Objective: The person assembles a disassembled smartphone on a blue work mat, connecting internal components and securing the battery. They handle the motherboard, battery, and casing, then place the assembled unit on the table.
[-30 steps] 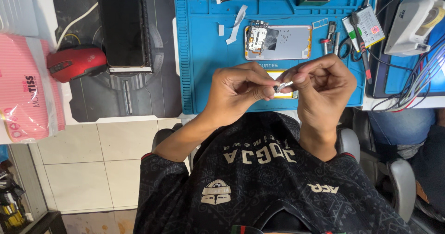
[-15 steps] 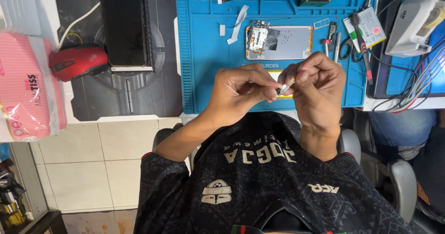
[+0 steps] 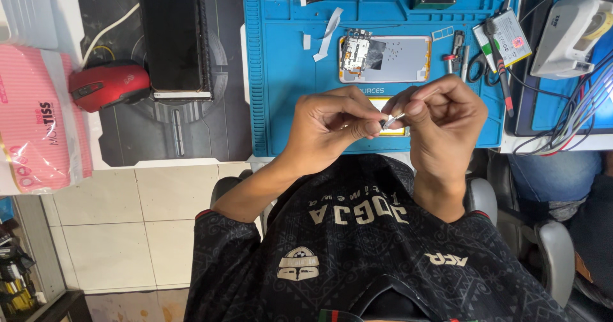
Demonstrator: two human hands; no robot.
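My left hand and my right hand are raised close together over the front edge of a blue work mat. In my right hand is a pair of thin metal tweezers, its tip pointing at the fingertips of my left hand. Those fingertips pinch a tiny dark part, too small to make out. Just beyond the hands, an opened phone lies on the mat with its circuit board exposed at the left end.
A red mouse and a black slab-like device lie on the dark pad at left. A pink tissue pack sits far left. Right of the phone are small tools, a battery, a white device and cables.
The hands stay together at the same spot, with only slight finger and tweezer movement. The view has shifted a little.
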